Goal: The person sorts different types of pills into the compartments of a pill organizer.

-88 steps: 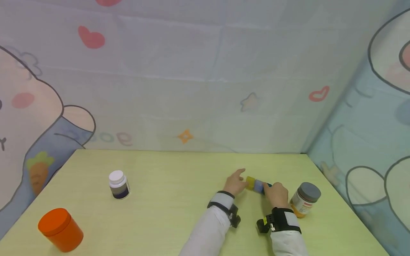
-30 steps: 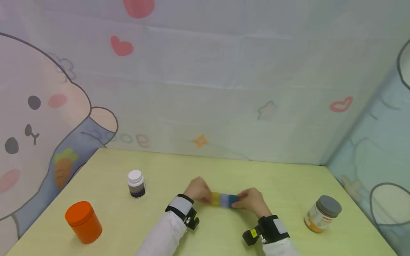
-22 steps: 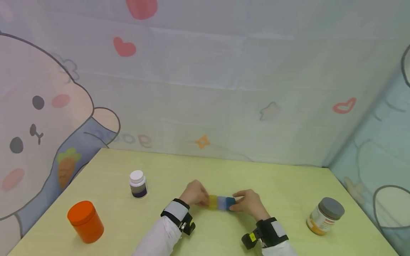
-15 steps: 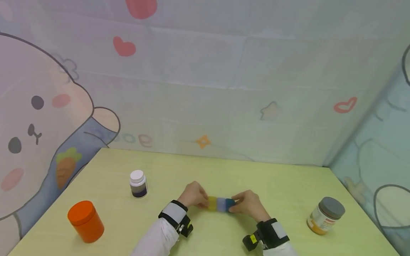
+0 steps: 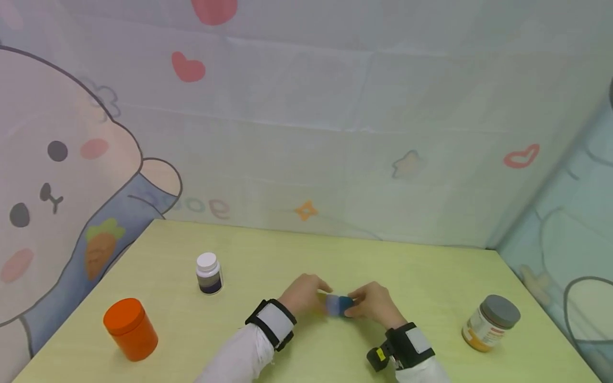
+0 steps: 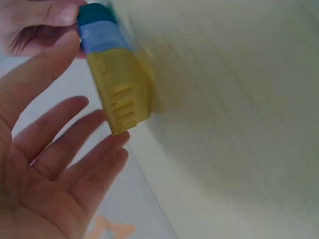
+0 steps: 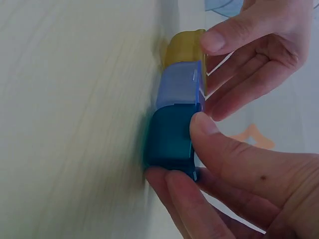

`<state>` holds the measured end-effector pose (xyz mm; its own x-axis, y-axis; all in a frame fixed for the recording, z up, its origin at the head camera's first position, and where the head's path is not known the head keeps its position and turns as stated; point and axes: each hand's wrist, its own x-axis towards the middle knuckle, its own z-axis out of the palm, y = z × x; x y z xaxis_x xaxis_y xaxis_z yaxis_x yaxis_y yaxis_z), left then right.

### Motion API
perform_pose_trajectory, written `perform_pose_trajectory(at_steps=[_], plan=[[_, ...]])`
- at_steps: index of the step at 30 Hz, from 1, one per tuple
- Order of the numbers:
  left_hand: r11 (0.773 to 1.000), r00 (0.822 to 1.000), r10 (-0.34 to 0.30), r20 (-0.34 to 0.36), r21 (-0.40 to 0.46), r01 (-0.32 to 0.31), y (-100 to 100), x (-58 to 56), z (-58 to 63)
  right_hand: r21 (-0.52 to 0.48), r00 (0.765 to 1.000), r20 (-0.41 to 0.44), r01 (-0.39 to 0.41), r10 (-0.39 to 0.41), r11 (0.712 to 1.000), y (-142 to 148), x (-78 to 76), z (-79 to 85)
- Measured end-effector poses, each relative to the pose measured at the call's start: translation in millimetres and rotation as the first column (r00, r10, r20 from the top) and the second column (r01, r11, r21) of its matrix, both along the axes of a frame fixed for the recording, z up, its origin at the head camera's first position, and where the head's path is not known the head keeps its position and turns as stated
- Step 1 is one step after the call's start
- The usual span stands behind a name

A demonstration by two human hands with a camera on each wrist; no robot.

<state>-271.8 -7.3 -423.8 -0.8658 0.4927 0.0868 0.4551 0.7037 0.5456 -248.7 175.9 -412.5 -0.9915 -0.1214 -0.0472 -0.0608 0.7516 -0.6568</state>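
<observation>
A small pill organizer (image 5: 332,305) with yellow, light blue and teal compartments in a row is between my two hands, close over the table. My right hand (image 5: 375,306) holds its teal end; in the right wrist view the thumb lies on the edge and the fingers are under the teal compartment (image 7: 171,137). My left hand (image 5: 305,294) is at the yellow end. In the left wrist view its fingers are spread and extended beside the yellow compartment (image 6: 119,87), with the thumb tip near the blue and teal part. The lids look closed.
On the pale green table (image 5: 268,255) a white-capped bottle (image 5: 209,274) stands at the back left and an orange jar (image 5: 131,330) at the front left. A grey-lidded jar (image 5: 490,323) stands on the right. A printed cloth (image 5: 306,133) hangs behind.
Both hands and the pill organizer have shifted left in the head view, which has turned too. The left hand has loosened from pinching the yellow end and spread its fingers.
</observation>
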Motion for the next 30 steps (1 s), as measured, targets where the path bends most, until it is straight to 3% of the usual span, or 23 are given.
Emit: perform_pose_trajectory(at_steps=[5, 9, 12, 15, 19, 20, 24, 30], plan=[[0.999, 0.997, -0.043, -0.066, -0.016, 0.042, 3.5, 2.4, -8.3, 0.002, 0.999, -0.009, -0.031, 0.031, 1.0, 0.4, 2.9, -0.5], [0.999, 0.995, -0.045, -0.093, -0.007, 0.044, 2.2, 3.3, -8.2, 0.009, 0.983, -0.085, -0.162, 0.163, 0.987, 1.3, 4.8, 1.9], [0.999, 0.995, -0.035, -0.097, -0.016, 0.034, 1.6, 4.0, -5.0, 0.058, 0.935, -0.176, -0.304, 0.309, 0.951, 3.1, 3.8, 3.1], [1.0, 0.996, -0.02, -0.082, -0.022, 0.019, 2.4, 4.8, -1.2, 0.164, 0.857, -0.265, -0.412, 0.442, 0.896, 3.8, 0.9, 2.0], [1.0, 0.997, 0.0, -0.076, -0.029, -0.002, 3.7, 5.8, 1.5, 0.298, 0.753, -0.343, -0.48, 0.562, 0.825, 2.4, -2.5, -1.3], [1.0, 0.997, 0.004, -0.074, -0.028, -0.006, 3.7, 6.1, 1.5, 0.316, 0.737, -0.347, -0.491, 0.581, 0.812, 1.8, -2.6, -1.9], [0.999, 0.998, 0.022, -0.061, -0.029, -0.023, 2.2, 7.2, 0.7, 0.36, 0.698, -0.348, -0.517, 0.626, 0.776, -0.4, -1.9, -1.3], [0.997, 0.997, 0.057, -0.048, -0.044, -0.059, 3.2, 2.7, -3.7, 0.344, 0.673, -0.282, -0.594, 0.683, 0.727, 3.8, -11.3, 2.5]])
